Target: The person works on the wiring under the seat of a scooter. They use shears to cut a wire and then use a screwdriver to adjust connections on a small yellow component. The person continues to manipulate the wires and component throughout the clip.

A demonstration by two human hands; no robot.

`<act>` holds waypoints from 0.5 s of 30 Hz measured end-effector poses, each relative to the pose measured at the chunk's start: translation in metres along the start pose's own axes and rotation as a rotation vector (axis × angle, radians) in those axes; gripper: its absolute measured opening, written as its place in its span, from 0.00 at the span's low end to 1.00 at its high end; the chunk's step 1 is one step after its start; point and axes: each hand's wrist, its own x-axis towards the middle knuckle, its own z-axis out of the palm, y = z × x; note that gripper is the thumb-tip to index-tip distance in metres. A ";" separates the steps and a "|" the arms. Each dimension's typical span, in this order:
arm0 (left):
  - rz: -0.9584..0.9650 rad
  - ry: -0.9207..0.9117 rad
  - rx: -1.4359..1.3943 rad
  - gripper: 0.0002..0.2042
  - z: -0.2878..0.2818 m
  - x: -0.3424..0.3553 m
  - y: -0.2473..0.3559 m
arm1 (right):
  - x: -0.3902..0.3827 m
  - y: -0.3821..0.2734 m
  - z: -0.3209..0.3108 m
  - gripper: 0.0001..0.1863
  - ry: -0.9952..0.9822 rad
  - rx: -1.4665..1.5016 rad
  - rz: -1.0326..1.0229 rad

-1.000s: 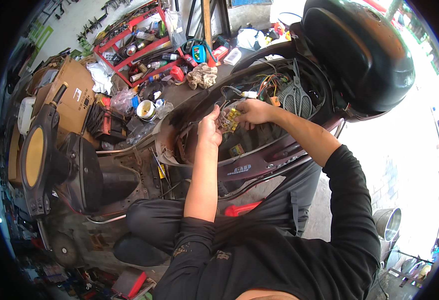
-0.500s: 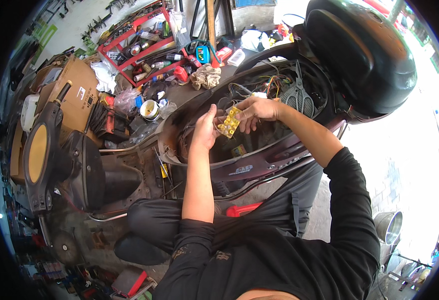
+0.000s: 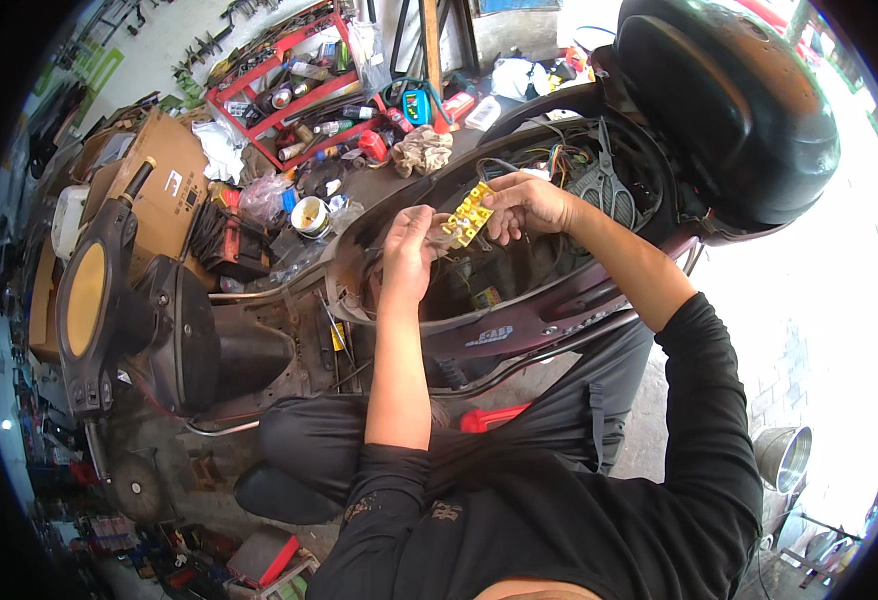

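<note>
Over the scooter's open body (image 3: 409,318), my right hand (image 3: 531,205) pinches the upper end of a small yellow block (image 3: 467,216) with several square cells and bits of metal in them. My left hand (image 3: 409,245) is at the block's lower left end, its thumb and fingers pressed together. What the left fingertips hold, if anything, is too small to tell. Under both hands, the body's cavity holds loose coloured wires (image 3: 561,160) and a small yellow-green item (image 3: 486,297). Large grey-handled scissors (image 3: 599,190) lie at the cavity's right end.
A black top box (image 3: 729,120) rises at the back right. Toward the left are the handlebar (image 3: 109,290), a cardboard box (image 3: 164,185) and a white tub (image 3: 309,217). Bottles fill a red rack (image 3: 259,128) behind. A metal bucket (image 3: 784,458) stands at right.
The yellow block has risen slightly and moved right with my right hand. My left thumb, raised before, is now bent down against the fingers. The view has shifted a little.
</note>
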 end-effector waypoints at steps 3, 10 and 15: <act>-0.099 -0.105 -0.143 0.09 0.006 -0.010 0.008 | -0.003 -0.004 -0.001 0.11 0.039 -0.053 -0.038; -0.059 -0.053 0.005 0.08 -0.006 -0.003 -0.001 | -0.005 -0.010 0.014 0.11 0.160 -0.424 -0.069; -0.113 -0.157 0.155 0.07 0.005 0.002 0.027 | -0.009 -0.015 0.004 0.11 0.099 -0.252 -0.027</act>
